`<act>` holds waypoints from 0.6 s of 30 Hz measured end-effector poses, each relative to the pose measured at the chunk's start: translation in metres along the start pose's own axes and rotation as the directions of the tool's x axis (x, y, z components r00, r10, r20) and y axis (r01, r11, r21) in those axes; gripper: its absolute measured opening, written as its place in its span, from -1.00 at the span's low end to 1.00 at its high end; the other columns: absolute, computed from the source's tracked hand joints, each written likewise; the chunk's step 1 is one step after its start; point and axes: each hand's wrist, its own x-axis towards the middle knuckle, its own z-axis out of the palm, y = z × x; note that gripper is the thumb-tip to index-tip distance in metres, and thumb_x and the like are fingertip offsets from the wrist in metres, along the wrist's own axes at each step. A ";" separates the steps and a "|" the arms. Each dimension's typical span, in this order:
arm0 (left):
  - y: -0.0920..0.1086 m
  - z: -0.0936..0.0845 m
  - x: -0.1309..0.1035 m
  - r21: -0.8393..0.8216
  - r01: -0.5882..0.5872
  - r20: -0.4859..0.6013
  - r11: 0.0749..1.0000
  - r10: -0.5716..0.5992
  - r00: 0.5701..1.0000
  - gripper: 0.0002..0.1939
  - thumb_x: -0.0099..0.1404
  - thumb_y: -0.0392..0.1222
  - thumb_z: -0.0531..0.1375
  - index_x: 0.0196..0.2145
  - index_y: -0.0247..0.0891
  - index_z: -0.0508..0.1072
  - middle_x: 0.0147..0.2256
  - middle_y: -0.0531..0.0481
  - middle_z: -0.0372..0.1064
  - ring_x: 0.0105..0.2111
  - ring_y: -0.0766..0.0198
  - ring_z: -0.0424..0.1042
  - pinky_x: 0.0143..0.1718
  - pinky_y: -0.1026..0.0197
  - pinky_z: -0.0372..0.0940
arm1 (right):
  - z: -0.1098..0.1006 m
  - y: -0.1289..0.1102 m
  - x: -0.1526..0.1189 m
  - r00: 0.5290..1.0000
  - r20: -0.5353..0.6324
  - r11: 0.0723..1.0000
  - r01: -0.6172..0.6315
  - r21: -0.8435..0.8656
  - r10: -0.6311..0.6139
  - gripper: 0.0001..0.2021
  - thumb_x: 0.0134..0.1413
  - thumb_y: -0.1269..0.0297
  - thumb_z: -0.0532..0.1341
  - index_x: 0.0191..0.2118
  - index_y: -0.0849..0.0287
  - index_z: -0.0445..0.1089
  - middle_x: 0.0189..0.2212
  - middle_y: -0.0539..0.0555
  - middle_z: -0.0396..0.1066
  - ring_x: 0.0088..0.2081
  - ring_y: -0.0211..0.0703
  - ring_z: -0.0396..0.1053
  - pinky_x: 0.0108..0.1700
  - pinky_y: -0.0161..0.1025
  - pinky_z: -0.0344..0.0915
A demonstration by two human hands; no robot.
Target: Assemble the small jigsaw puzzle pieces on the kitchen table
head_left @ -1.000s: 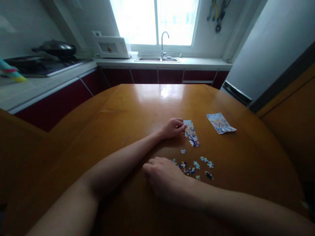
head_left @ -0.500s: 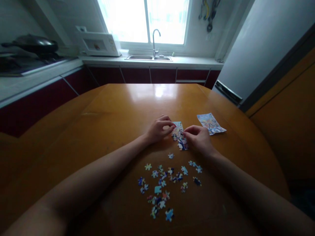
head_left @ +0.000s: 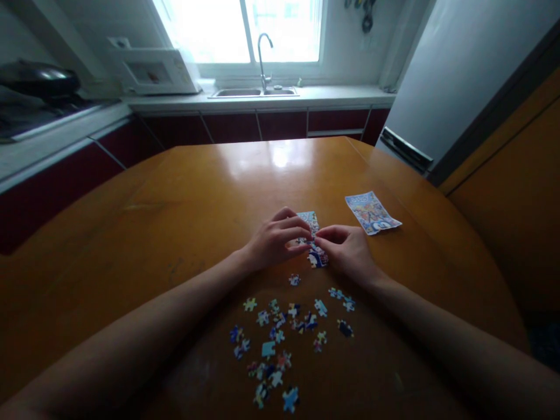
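A partly joined jigsaw puzzle point(head_left: 308, 219) lies on the wooden table, its middle partly covered by my hands. My left hand point(head_left: 280, 236) rests over its left side with the fingers apart and curved, the fingertips at the pieces. From the right, my right hand point(head_left: 347, 248) pinches with thumb and forefinger at the puzzle's right part; what lies between the fingertips is too small to make out. A single loose piece point(head_left: 294, 280) sits just below the puzzle. Nearer to me several loose pieces point(head_left: 268, 349) are scattered between my forearms.
A printed picture sheet point(head_left: 373, 213) lies right of the puzzle on the table point(head_left: 196, 186). Beyond the table are a counter with a sink point(head_left: 238, 93), a microwave point(head_left: 153, 71) and a pan point(head_left: 39, 79). A fridge point(head_left: 472, 70) stands at the right.
The view has shifted slightly. My right hand has moved left over the puzzle, closer to my left hand, whose fingers now reach further over the pieces.
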 end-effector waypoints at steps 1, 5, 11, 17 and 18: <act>0.000 0.000 0.000 -0.013 -0.006 0.003 1.000 0.006 1.000 -0.91 0.31 -0.14 0.28 -0.22 -0.09 0.55 -0.21 0.04 0.55 -0.18 0.24 0.38 -0.12 0.17 0.32 | 0.000 0.001 -0.001 1.000 0.017 1.000 0.011 0.001 -0.011 -0.81 -0.06 0.19 0.37 -0.36 0.22 0.58 -0.40 0.15 0.59 -0.37 -0.11 0.50 -0.31 -0.18 0.42; -0.002 0.001 0.000 -0.071 0.005 0.029 0.997 -0.003 1.000 -0.91 0.31 -0.17 0.27 -0.23 -0.09 0.59 -0.25 0.01 0.55 -0.22 0.24 0.38 -0.14 0.17 0.33 | -0.001 0.002 0.000 0.996 0.024 0.994 0.088 -0.069 -0.086 -0.82 0.02 0.20 0.33 -0.36 0.23 0.57 -0.42 0.12 0.58 -0.40 -0.14 0.47 -0.34 -0.22 0.36; -0.010 -0.005 -0.002 -0.224 0.050 0.187 0.973 -0.008 0.982 -0.89 0.30 -0.13 0.28 -0.24 -0.07 0.62 -0.29 -0.02 0.53 -0.25 0.23 0.38 -0.14 0.14 0.32 | -0.008 0.004 0.006 0.981 -0.067 0.955 0.160 -0.250 -0.182 -0.81 0.11 0.25 0.22 -0.39 0.24 0.52 -0.46 0.10 0.52 -0.43 -0.19 0.39 -0.36 -0.26 0.26; -0.010 -0.008 0.001 -0.308 0.042 0.226 0.950 0.030 0.974 -0.89 0.28 -0.17 0.30 -0.23 -0.11 0.62 -0.30 -0.03 0.53 -0.23 0.22 0.38 -0.08 0.12 0.30 | -0.008 0.007 0.006 0.979 -0.031 0.937 0.184 -0.297 -0.202 -0.81 0.13 0.28 0.19 -0.41 0.22 0.50 -0.48 0.05 0.49 -0.46 -0.22 0.35 -0.36 -0.27 0.24; -0.010 -0.008 0.001 -0.315 0.040 0.224 0.948 0.033 0.974 -0.89 0.28 -0.17 0.31 -0.23 -0.12 0.62 -0.30 -0.03 0.53 -0.23 0.22 0.38 -0.08 0.12 0.29 | -0.008 0.008 0.006 0.979 -0.027 0.935 0.186 -0.301 -0.203 -0.81 0.13 0.28 0.19 -0.41 0.22 0.50 -0.48 0.05 0.49 -0.46 -0.22 0.35 -0.36 -0.27 0.23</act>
